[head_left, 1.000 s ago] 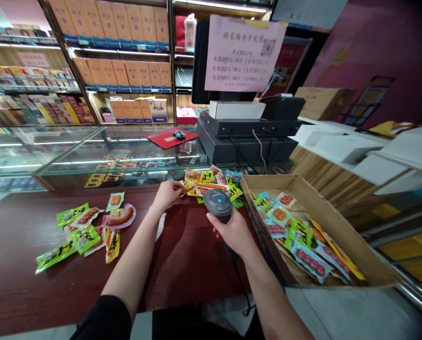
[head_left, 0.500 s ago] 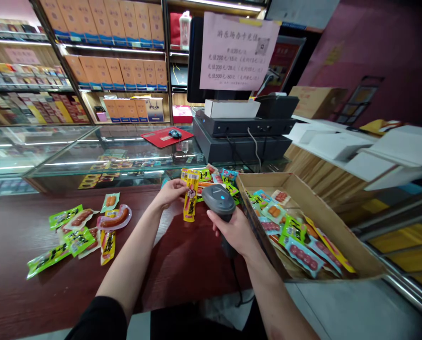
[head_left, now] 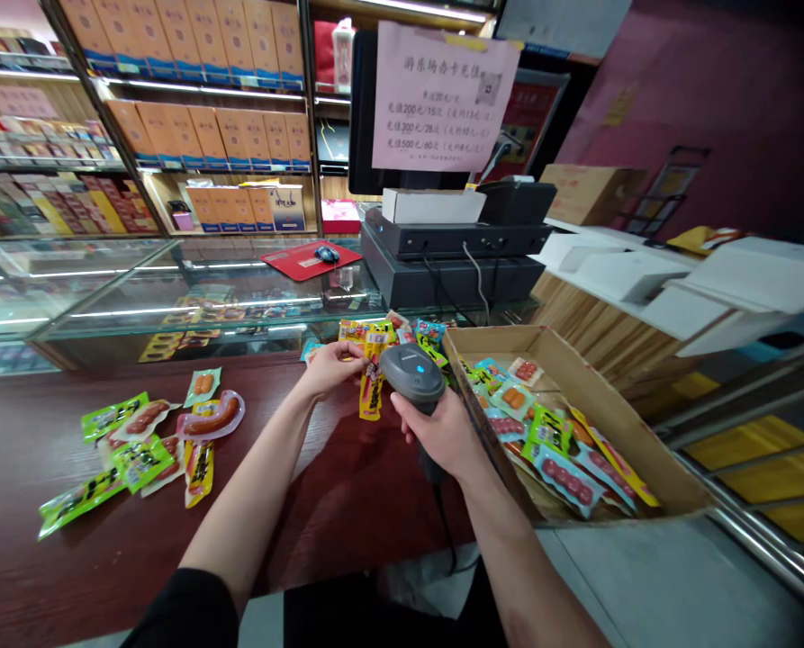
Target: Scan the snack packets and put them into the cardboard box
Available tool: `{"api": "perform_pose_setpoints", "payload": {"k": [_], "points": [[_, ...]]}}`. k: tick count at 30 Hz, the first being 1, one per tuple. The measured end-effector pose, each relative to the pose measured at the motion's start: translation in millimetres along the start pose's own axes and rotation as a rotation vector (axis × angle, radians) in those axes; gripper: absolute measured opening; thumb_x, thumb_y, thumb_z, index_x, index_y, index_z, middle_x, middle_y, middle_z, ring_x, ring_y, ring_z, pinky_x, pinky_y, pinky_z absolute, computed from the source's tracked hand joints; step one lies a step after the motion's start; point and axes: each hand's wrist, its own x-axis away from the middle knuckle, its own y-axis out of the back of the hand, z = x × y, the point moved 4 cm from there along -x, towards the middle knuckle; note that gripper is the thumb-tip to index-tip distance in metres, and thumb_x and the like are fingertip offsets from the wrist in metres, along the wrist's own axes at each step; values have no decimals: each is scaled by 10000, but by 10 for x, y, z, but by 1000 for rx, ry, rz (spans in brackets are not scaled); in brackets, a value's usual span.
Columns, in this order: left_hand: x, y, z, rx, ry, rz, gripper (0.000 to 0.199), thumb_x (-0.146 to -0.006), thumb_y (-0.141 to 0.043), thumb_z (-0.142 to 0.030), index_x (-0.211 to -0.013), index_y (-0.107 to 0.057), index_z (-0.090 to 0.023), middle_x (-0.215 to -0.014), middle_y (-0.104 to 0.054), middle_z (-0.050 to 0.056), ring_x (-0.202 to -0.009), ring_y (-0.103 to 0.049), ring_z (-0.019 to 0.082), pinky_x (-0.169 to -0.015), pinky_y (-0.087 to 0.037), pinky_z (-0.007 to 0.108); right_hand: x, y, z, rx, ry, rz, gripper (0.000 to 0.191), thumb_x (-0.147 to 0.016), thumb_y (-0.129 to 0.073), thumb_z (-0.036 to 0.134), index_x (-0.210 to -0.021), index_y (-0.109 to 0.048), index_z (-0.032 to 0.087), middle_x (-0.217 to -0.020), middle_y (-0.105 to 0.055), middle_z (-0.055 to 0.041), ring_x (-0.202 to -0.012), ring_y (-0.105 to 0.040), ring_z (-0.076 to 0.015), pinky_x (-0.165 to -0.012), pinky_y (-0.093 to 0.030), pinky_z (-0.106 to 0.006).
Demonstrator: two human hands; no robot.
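Observation:
Pinched in my left hand is a yellow sausage packet, hanging upright above the dark red tabletop. My right hand is wrapped round the handle of a dark grey barcode scanner. The scanner's head, with a small blue light, is close beside the packet. A heap of colourful snack packets lies behind the scanner, partly hidden by it. To the left of my left arm, several green, yellow and clear sausage packets are spread on the table.
An open cardboard box with more packets stands at the right. Behind the table are a glass display counter, a red mouse pad with a mouse, and a cash register drawer. A cable runs down from the scanner.
The yellow sausage packet in my left hand has shifted slightly right and turned, now nearer the scanner. The whole view has swung a little, so the surroundings sit slightly farther left.

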Motion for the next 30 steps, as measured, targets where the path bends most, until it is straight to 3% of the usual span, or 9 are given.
{"api": "perform_pose_setpoints", "payload": {"k": [6, 13, 20, 25, 30], "points": [[10, 21, -16, -18, 12, -9, 205, -596, -742, -209, -693, -570, -150, -643, -623, -23, -554, -580, 84, -537, -510, 212, 6, 23, 38, 21, -7, -39, 276, -763, -701, 469, -706, -580, 228, -531, -620, -27, -423, -575, -180, -427, -485, -313], [25, 6, -42, -7, -13, 1, 277, -597, -796, -284, -711, -588, -140, -670, -640, -10, -563, -591, 93, -533, -521, 225, 67, 80, 71, -4, -1, -36, 279, -761, -704, 473, -737, -593, 218, -539, -623, -18, -415, -565, -169, -421, -472, -294], [135, -153, -171, 88, 21, 29, 435, -536, -860, -383, -748, -565, -144, -731, -648, -4, -630, -631, 119, -554, -556, 249, 241, 466, 88, -35, 6, -120, 296, -766, -709, 477, -754, -593, 205, -531, -613, -6, -436, -577, -162, -445, -480, -275], [130, -458, -422, 154, 19, 71, 425, -557, -857, -361, -760, -540, -164, -752, -649, -15, -617, -632, 116, -554, -556, 252, 450, 855, 184, -167, 24, -121, 323, -784, -690, 489, -726, -598, 185, -530, -594, 6, -434, -555, -134, -433, -456, -248], [-45, -1152, -720, 114, -36, 174, 402, -564, -852, -337, -774, -559, -157, -751, -659, -6, -614, -627, 112, -557, -561, 251, 659, 1300, 205, -261, -1, -189, 332, -765, -706, 488, -710, -588, 184, -508, -565, 21, -418, -515, -116, -417, -435, -236]]}}
